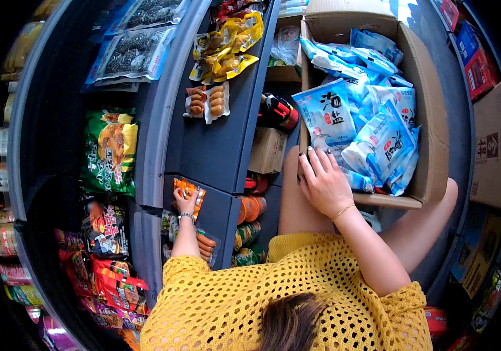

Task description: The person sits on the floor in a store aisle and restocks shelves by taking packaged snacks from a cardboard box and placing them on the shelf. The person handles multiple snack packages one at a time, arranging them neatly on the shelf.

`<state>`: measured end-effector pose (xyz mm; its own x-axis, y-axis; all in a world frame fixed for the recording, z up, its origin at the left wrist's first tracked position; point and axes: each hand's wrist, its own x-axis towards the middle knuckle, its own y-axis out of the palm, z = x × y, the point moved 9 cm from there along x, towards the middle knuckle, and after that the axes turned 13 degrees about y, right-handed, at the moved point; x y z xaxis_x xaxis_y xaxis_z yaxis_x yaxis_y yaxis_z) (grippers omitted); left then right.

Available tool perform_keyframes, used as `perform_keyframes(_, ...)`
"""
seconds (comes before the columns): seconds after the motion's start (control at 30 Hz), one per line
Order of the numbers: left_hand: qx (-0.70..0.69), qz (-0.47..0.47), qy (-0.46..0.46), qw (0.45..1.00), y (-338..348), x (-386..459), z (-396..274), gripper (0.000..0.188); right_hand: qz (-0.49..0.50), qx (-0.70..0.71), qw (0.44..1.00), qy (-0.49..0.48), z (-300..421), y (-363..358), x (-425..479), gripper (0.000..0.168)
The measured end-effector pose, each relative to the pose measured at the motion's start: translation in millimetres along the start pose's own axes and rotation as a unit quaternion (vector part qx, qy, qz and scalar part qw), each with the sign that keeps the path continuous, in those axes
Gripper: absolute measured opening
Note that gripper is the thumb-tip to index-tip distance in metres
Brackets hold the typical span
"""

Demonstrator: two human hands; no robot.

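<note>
My left hand (184, 202) is at the lower shelf board, its fingers on an orange food packet (198, 202) and partly covering it. My right hand (324, 180) lies with fingers spread over the near left edge of an open cardboard box (432, 145), beside blue-and-white sea salt packets (327, 114). The packets fill the box in a loose heap, and the box sits between my knees. Just below my left wrist lies a clear pack of sausages (205, 245).
The dark shelf (206, 149) carries small sausage packs (216, 103) and yellow vacuum packs (228, 48). Farther left are a green noodle bag (110, 153), a black noodle bag (104, 226) and bagged dried seaweed (136, 52). A small carton (268, 150) and dark bottles (279, 110) occupy the lowest level.
</note>
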<state>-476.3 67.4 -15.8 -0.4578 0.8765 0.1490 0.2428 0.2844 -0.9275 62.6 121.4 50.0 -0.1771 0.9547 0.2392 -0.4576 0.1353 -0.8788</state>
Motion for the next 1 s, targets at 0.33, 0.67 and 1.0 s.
perform_keyframes(0.33, 0.051, -0.092, 0.319, 0.942, 81, 63, -251, 0.069, 0.003, -0.018, 1.000, -0.008, 3, 2, 1, 0.045)
perform_keyframes(0.67, 0.000, -0.114, 0.257, 0.960, 110, 135, -266, 0.022, -0.005, -0.008, 1.000, -0.006, 6, -1, 3, 0.045)
perform_keyframes(1.0, -0.442, -0.157, 0.003, 0.883, 24, 15, -142, 0.018, -0.022, -0.013, 1.000, -0.006, 3, 1, 0, 0.047)
